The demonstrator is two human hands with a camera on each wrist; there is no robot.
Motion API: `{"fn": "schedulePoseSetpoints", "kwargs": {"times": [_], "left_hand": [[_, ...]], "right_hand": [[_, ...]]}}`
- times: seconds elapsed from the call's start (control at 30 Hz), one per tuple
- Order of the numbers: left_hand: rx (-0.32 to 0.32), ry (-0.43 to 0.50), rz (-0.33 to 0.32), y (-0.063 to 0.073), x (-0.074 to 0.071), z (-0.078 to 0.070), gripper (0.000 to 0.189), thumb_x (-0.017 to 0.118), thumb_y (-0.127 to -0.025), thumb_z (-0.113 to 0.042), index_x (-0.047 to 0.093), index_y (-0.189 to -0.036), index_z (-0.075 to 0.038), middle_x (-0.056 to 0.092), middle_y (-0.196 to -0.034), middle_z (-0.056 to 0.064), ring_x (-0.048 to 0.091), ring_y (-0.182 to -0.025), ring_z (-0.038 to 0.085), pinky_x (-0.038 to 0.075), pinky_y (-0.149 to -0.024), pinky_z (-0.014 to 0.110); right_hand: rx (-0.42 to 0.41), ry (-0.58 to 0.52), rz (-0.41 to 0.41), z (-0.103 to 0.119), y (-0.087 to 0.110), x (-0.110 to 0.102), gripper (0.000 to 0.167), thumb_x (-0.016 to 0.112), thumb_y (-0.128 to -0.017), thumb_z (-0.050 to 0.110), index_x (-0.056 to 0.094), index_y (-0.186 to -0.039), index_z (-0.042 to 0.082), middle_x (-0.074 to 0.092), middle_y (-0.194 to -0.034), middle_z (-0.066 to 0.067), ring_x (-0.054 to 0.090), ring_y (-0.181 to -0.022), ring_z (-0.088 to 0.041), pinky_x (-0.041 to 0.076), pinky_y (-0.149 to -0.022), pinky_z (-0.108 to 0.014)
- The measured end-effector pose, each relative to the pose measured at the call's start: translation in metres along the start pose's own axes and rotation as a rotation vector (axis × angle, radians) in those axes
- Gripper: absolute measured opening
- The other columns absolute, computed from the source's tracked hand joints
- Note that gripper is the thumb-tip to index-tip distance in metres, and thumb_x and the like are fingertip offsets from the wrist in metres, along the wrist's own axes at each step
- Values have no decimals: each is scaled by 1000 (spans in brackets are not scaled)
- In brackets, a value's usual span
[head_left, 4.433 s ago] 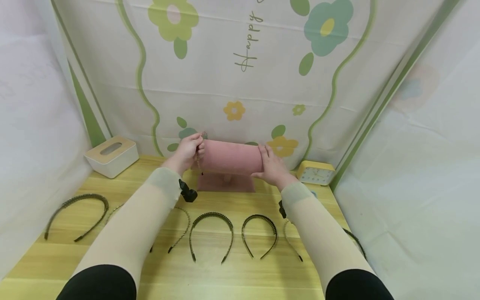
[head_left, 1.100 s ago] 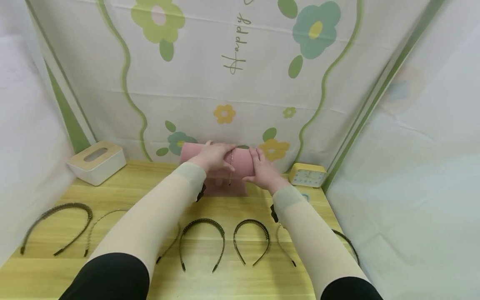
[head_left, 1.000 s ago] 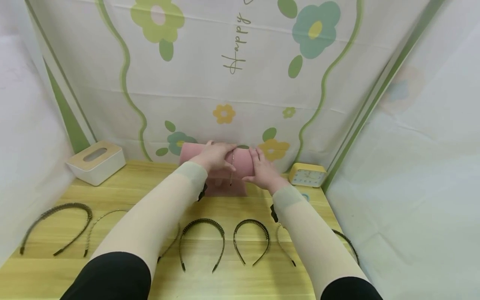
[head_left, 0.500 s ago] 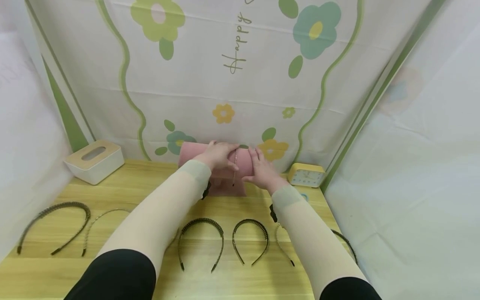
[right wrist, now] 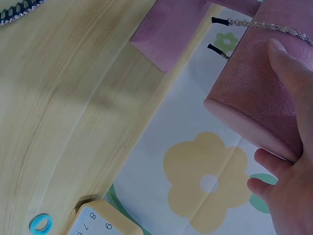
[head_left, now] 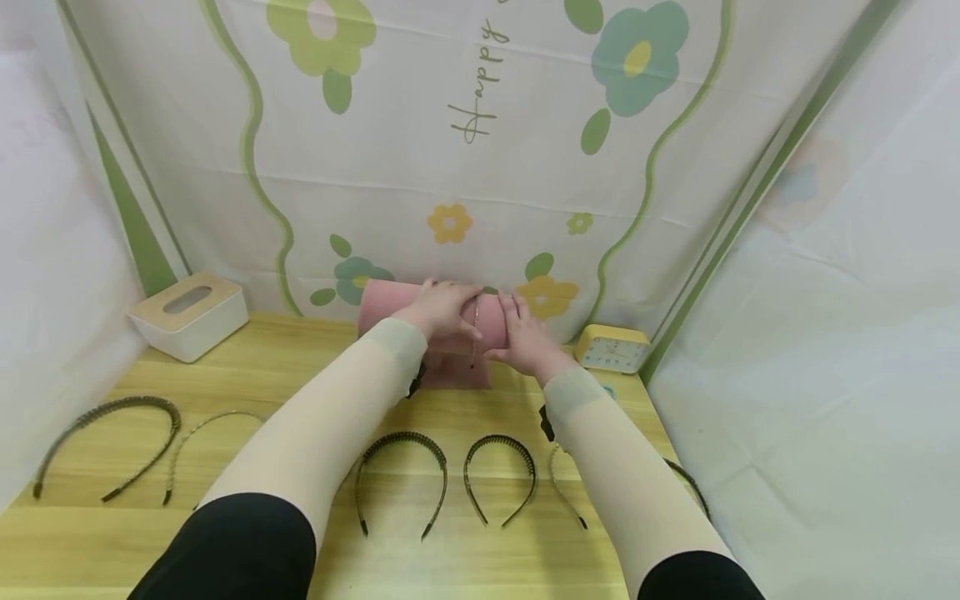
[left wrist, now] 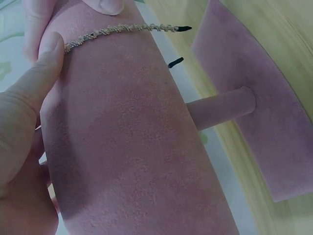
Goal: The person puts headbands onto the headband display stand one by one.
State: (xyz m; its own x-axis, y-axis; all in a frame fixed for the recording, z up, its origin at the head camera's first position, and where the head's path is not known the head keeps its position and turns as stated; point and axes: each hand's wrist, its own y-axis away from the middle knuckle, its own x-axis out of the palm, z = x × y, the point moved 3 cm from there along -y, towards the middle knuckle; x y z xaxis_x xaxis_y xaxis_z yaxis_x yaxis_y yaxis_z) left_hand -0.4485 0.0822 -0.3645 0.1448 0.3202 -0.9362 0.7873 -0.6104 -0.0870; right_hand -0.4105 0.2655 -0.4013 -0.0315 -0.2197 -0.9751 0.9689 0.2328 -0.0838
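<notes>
A pink velvet roll-shaped display stand (head_left: 384, 302) stands at the back of the table on its flat base (left wrist: 244, 93). A thin beaded headband (left wrist: 122, 30) with black tips sits over the roll near its right end. My left hand (head_left: 442, 310) lies over the roll, its thumb against the headband and fingers behind, partly hidden. My right hand (head_left: 528, 337) grips the right end of the roll, thumb on the front face. In the right wrist view, both headband tips hang free below the roll, and two fingers stick out past its end.
Several headbands lie in a row on the wooden table, among them a black toothed one (head_left: 500, 437) and a coiled one (head_left: 402, 437). A tissue box (head_left: 191, 321) stands back left; a yellow clock (head_left: 613, 348) and a blue ring (right wrist: 40, 223) are at right. Fabric walls enclose the table.
The left hand has moved the headband from the roll's left end rightward along it, creeping a little further right in the last second. The right hand has stayed at the right end.
</notes>
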Motion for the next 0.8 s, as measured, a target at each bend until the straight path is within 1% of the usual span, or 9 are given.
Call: {"fn": "schedulePoseSetpoints", "kwargs": {"times": [0.07,0.17,0.27,0.37,0.5,0.6,0.67,0.7,0.8], "left_hand": [[14,9,-32,3,-2,3,97,81,-76,-54,37,-154,-18,43,-152,0,33,-140,25,11,-115,53],[39,29,-112,12,-9,16,97,84,-73,-52,39,-153,-18,43,-151,1,32,-140,26,9,-115,51],[33,43,-194,30,-26,37,98,86,-74,-48,38,-153,-16,41,-153,5,30,-141,29,8,-116,51],[1,54,-272,57,-44,66,97,86,-75,-41,36,-154,-14,39,-154,9,30,-142,33,9,-116,56],[-99,70,-359,110,-61,114,91,84,-78,-37,39,-152,-12,39,-153,13,31,-140,38,10,-114,60],[-184,89,-401,153,-66,151,81,81,-81,-40,46,-147,-8,43,-149,19,34,-136,44,11,-112,63],[-246,103,-407,182,-66,174,77,77,-84,-45,50,-143,-5,45,-145,23,36,-133,48,9,-111,66],[-270,112,-404,196,-65,185,75,76,-84,-47,52,-141,-4,46,-144,25,36,-131,50,12,-110,67],[-342,163,-335,238,-57,216,77,70,-88,-53,51,-139,1,41,-144,32,33,-130,56,17,-106,70]], "right_hand": [[-2,6,-3,0,0,0,116,80,-80,49,0,-160,21,4,-163,-14,44,-125,-48,33,-106,-61],[3,12,-6,-1,0,0,117,79,-80,51,-2,-160,23,3,-163,-13,44,-127,-48,31,-107,-61],[9,17,-11,0,-1,0,117,79,-80,52,-2,-160,23,2,-163,-13,42,-128,-48,29,-109,-61],[9,26,-8,0,-1,0,117,78,-80,54,-2,-160,22,3,-163,-15,42,-127,-49,28,-109,-61],[11,-5,0,3,0,2,117,80,-79,52,1,-160,22,2,-163,-15,42,-127,-49,29,-108,-62],[26,-20,-1,2,0,3,117,81,-78,51,0,-160,24,1,-163,-14,41,-129,-48,30,-108,-61],[29,-21,-2,2,0,3,117,80,-78,51,0,-160,24,1,-163,-13,40,-129,-48,31,-108,-61],[25,-22,-1,2,0,2,117,80,-79,51,0,-160,24,1,-163,-14,41,-129,-48,32,-107,-60],[18,-25,2,3,0,2,117,80,-79,51,0,-160,23,2,-163,-15,41,-129,-47,35,-106,-59]]}}
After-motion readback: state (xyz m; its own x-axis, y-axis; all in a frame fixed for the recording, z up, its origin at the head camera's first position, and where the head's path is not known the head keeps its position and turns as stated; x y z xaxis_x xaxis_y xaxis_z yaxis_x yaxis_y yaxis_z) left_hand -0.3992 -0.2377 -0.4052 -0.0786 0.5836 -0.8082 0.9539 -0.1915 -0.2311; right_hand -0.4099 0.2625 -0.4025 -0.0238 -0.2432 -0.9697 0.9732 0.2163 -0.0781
